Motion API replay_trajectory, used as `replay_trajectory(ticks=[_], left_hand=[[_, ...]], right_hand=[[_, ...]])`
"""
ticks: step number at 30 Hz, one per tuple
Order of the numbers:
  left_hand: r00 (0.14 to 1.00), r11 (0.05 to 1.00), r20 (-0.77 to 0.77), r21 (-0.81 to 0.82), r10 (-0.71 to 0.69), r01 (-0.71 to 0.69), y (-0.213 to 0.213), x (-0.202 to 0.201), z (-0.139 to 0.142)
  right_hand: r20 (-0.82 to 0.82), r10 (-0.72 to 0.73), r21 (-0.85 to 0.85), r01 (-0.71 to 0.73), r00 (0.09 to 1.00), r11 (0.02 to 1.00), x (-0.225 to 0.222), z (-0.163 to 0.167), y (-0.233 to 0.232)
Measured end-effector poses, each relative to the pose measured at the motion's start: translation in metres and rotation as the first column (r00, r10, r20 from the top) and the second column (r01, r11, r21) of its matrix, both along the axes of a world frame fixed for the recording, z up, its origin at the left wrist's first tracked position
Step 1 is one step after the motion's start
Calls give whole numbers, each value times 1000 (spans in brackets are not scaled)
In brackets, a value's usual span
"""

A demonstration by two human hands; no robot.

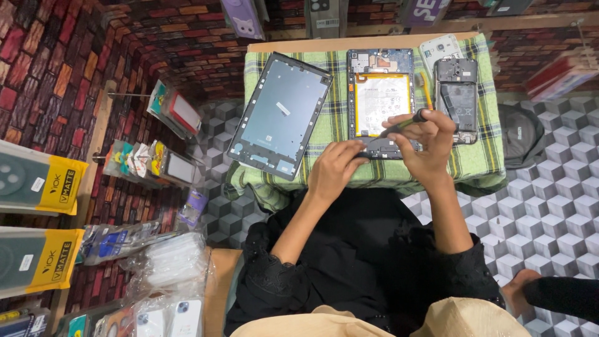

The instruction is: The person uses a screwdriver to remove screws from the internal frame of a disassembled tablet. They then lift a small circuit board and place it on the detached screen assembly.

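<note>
table [312, 45]: wooden top, covered by a green plaid cloth [480, 156] that hangs over the near edge.
back cover [279, 115]: large grey tablet shell, inner side up, tilted, on the left part of the cloth, well apart from both hands.
opened tablet [380, 93]: centre of the cloth, internals exposed, white battery in the middle, board along the far end. Both hands work at its near edge.
opened phone [457, 100]: dark, back off, just right of the tablet. A white phone [440, 47] lies past it, partly under it.
left hand [334, 170]: palm down at the tablet's near edge, fingers curled and pressing on the dark bottom strip. Grasping nothing that I can see.
right hand [427, 145]: raised over the tablet's near right corner, fingers pinched around the screwdriver.
screwdriver [402, 125]: black, slim, angled down and left, tip at the tablet's bottom strip near the left fingertips. Exact contact point too small to tell.
orange tool [427, 90]: thin, lying in the gap between tablet and opened phone, untouched.
</note>
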State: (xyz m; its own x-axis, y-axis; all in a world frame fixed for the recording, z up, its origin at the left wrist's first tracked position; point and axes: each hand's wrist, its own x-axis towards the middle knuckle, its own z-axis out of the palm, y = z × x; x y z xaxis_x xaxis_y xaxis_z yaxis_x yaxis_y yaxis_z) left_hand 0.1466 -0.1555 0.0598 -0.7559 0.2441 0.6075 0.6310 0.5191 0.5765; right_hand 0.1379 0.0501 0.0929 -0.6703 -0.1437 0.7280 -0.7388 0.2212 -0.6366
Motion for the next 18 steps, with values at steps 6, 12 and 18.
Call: replay_trajectory(ticks=[6,12,18], left_hand=[[997,998,74,70,3,-8,-1,0,-2],[999,990,33,139,0,-5,-2,10,10],[981,993,-158,-12,117,-120,-25,24,37]], right_hand=[[81,84,-147,-72,993,987,6,-20,-1],[175,80,-548,29,981,836,6,-49,18],[181,21,-659,106,983,744,9,-71,26]])
